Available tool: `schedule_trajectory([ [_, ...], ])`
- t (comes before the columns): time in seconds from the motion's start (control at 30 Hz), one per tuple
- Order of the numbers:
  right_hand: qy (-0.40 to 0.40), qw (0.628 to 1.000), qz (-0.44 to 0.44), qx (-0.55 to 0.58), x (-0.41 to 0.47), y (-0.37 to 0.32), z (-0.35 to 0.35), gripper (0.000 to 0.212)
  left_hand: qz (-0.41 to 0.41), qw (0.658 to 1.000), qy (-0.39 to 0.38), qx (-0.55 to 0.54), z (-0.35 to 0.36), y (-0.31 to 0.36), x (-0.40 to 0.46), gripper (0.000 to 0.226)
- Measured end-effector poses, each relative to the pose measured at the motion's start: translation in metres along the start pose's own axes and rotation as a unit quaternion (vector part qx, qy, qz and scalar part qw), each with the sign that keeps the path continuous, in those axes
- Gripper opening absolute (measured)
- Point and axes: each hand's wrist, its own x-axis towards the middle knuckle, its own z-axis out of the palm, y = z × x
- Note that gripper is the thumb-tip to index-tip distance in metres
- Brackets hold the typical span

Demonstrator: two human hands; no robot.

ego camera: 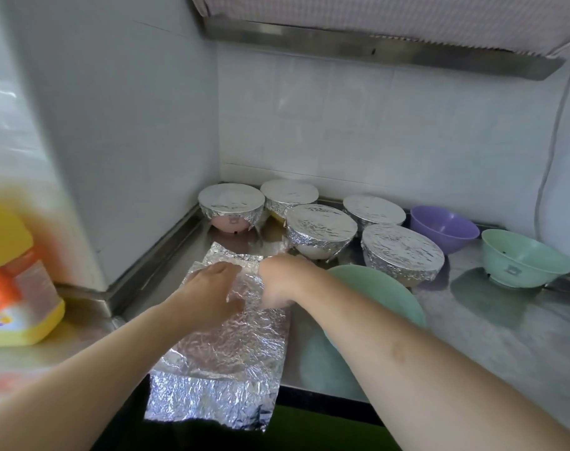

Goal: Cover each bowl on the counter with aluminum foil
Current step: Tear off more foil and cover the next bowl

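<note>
1. One yellow bottle with an orange label stands at nine o'clock on the steel counter, blurred, beside the white wall corner.
2. One crinkled foil sheet lies at about six o'clock from the bowls, its near end hanging over the counter's front edge, its far end folded up by the hands.
3. Left hand rests palm down on the far part of the sheet, fingers fairly straight and spread over the foil; whether any finger pinches it, I cannot tell.
4. Right hand sits just to the right, touching the same sheet, knuckles up and fingers bent down at the foil; whether they actually clamp it is hidden.
5. Five foil-covered bowls are grouped at twelve o'clock against the tiled back wall: a pink one at the far left, one behind it showing yellow, one in the middle, two more toward one o'clock.
6. One green bowl, uncovered, lies just beyond the right forearm, partly hidden by it.
7. One purple bowl, open and upright, stands at two o'clock, near the covered group.
8. One pale green bowl, also uncovered, stands at three o'clock, just right of the purple bowl.
</note>
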Motion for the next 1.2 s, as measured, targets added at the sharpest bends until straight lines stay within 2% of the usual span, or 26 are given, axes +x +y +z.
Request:
schedule_trajectory([
  [0.07, 0.016, 1.000, 0.000, 0.007, 0.006, -0.004, 0.004, 0.024, 0.000, 1.000, 0.015, -0.002, 0.005, -0.006, -0.002, 0.070],
  [0.17, 0.034, 0.995, 0.021, 0.086, 0.010, -0.003, 0.006, 0.026, -0.034, 0.998, 0.033, -0.036, 0.004, -0.009, -0.005, 0.080],
  [0.23, 0.035, 0.983, 0.038, 0.175, 0.011, 0.000, 0.001, 0.012, -0.077, 0.991, 0.070, -0.083, -0.003, -0.010, -0.007, 0.085],
  [0.3, 0.045, 0.961, 0.051, 0.268, 0.006, 0.006, -0.009, 0.037, -0.132, 0.973, 0.122, -0.144, -0.012, -0.014, -0.008, 0.081],
  [0.37, 0.072, 0.938, 0.063, 0.333, -0.002, 0.016, -0.018, 0.050, -0.188, 0.949, 0.159, -0.198, -0.022, -0.017, -0.008, 0.074],
  [0.43, 0.102, 0.908, 0.064, 0.400, -0.012, 0.032, -0.023, 0.051, -0.227, 0.926, 0.181, -0.240, -0.033, -0.014, -0.008, 0.065],
  [0.5, 0.133, 0.877, 0.069, 0.457, -0.025, 0.047, -0.027, 0.051, -0.225, 0.901, 0.187, -0.320, -0.042, -0.004, -0.008, 0.054],
  [0.57, 0.168, 0.840, 0.079, 0.510, -0.036, 0.065, -0.028, 0.052, -0.211, 0.872, 0.163, -0.411, -0.051, 0.013, -0.011, 0.043],
  [0.67, 0.220, 0.804, 0.110, 0.541, -0.056, 0.092, -0.023, 0.048, -0.195, 0.848, 0.118, -0.478, -0.059, 0.044, -0.016, 0.044],
  [0.73, 0.255, 0.789, 0.146, 0.540, -0.071, 0.111, -0.016, 0.040, -0.174, 0.848, 0.117, -0.486, -0.056, 0.067, -0.014, 0.046],
  [0.8, 0.271, 0.773, 0.164, 0.550, -0.089, 0.129, -0.006, 0.042, -0.159, 0.863, 0.130, -0.462, -0.050, 0.091, -0.009, 0.048],
  [0.87, 0.279, 0.770, 0.194, 0.540, -0.107, 0.142, 0.003, 0.032, -0.145, 0.882, 0.136, -0.428, -0.041, 0.113, -0.004, 0.048],
  [0.97, 0.306, 0.777, 0.235, 0.497, -0.124, 0.159, 0.020, 0.035, -0.133, 0.895, 0.124, -0.407, -0.025, 0.144, 0.004, 0.049],
  [1.07, 0.331, 0.778, 0.260, 0.466, -0.125, 0.172, 0.038, 0.031, -0.127, 0.926, 0.114, -0.336, -0.014, 0.163, 0.013, 0.050],
  [1.2, 0.316, 0.766, 0.269, 0.490, -0.116, 0.176, 0.059, 0.028, -0.137, 0.944, 0.095, -0.284, -0.004, 0.163, 0.023, 0.040],
])
